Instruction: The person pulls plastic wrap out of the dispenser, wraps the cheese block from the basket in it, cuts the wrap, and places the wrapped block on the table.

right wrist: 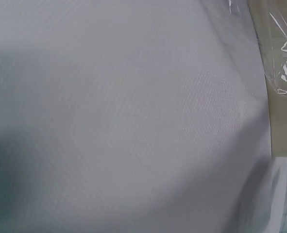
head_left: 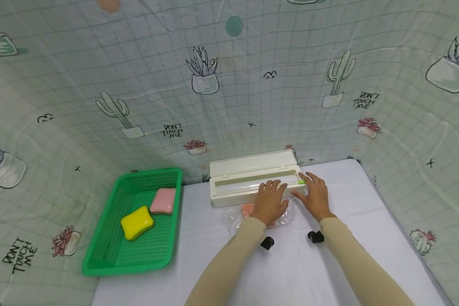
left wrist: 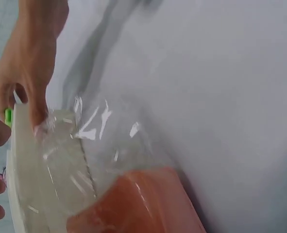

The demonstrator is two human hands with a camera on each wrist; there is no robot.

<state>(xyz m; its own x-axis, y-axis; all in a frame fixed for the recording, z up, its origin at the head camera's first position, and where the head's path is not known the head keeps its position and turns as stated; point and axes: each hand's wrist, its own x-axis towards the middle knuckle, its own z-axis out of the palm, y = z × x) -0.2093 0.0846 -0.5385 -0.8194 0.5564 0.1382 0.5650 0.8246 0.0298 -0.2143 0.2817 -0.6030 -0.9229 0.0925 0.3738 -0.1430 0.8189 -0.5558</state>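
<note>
White dispenser box point(head_left: 235, 198), lid point(head_left: 254, 162) raised, on table point(head_left: 361, 212) behind orange bundle point(head_left: 247, 209) in clear film point(left wrist: 102, 121); left hand point(head_left: 269, 202) spread over box's front edge; right hand point(head_left: 315, 196) grips box end beside green slider point(head_left: 301, 182); best with box braced flat, film smooth, taut.

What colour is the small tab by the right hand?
The tab is bright green, clearest in the head view.
</note>
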